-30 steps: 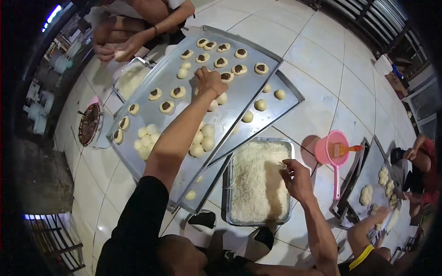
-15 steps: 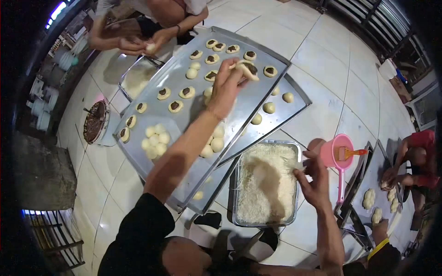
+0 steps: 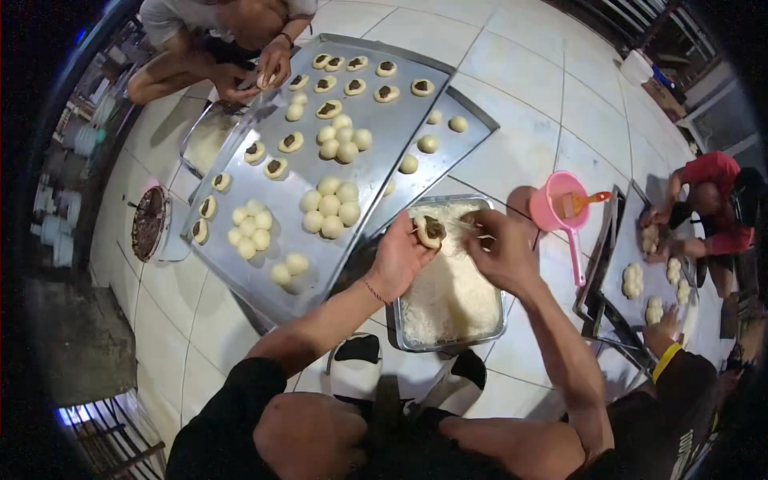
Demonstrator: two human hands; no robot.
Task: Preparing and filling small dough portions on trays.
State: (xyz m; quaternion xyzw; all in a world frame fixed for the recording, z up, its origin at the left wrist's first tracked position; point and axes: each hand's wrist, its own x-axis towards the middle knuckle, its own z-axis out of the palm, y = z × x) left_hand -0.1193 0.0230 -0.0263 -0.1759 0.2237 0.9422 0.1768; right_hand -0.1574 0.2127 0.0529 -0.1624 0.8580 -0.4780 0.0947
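My left hand (image 3: pixel 398 258) holds a flattened dough round (image 3: pixel 430 231) with dark filling on it, over the near edge of the large tray. Close beside it, my right hand (image 3: pixel 506 254) has its fingers pinched on pale grated shreds (image 3: pixel 458 218) that look like cheese. Both hands are above a rectangular metal pan (image 3: pixel 502 324) filled with grated shreds. To the left lies a large metal tray (image 3: pixel 268 192), where plain dough balls (image 3: pixel 330 210) sit in clusters and several filled rounds (image 3: pixel 328 109) stand apart.
A second tray (image 3: pixel 456 152) lies partly under the first. Right of the pan stands a pink dipper (image 3: pixel 538 210) with a brush (image 3: pixel 578 203). A bowl of dark filling (image 3: pixel 150 226) is at far left. One co-worker (image 3: pixel 240 64) handles dough at upper left; others work at right (image 3: pixel 708 188).
My left hand has come back from over the large tray to the pan, bringing a filled dough round. My right hand has moved left toward it. The view has shifted.
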